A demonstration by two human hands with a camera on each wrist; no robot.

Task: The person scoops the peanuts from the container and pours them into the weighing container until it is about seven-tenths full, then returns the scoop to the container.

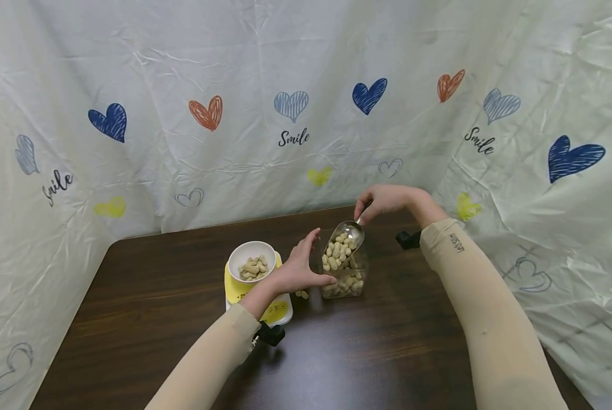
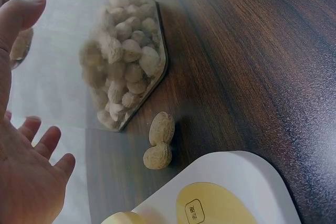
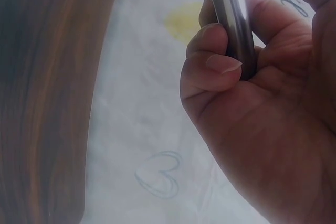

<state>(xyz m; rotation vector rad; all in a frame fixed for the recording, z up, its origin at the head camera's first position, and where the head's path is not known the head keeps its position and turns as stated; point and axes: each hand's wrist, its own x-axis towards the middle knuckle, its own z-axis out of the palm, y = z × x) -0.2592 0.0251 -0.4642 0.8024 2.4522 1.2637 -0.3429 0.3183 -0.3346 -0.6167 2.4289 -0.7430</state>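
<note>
In the head view my right hand [image 1: 390, 202] grips the handle of a metal scoop [image 1: 356, 230], tilted and heaped with unshelled peanuts [image 1: 338, 251]. The scoop is at the top of a clear plastic container [image 1: 366, 266], whose lower part holds more peanuts [image 1: 348, 285]. The right wrist view shows fingers curled round the shiny handle [image 3: 233, 19]. My left hand [image 1: 297, 270] is beside the container, thumb and fingers spread. In the left wrist view those fingers [image 2: 50, 140] look relaxed; whether they touch the container I cannot tell.
Left of the container, a white bowl [image 1: 243, 252] with some peanuts stands on a yellow and white kitchen scale [image 1: 232, 287]. One loose peanut [image 2: 159, 141] lies on the dark wooden table [image 1: 147, 307] between scale and container. A heart-printed curtain [image 1: 249, 171] hangs behind.
</note>
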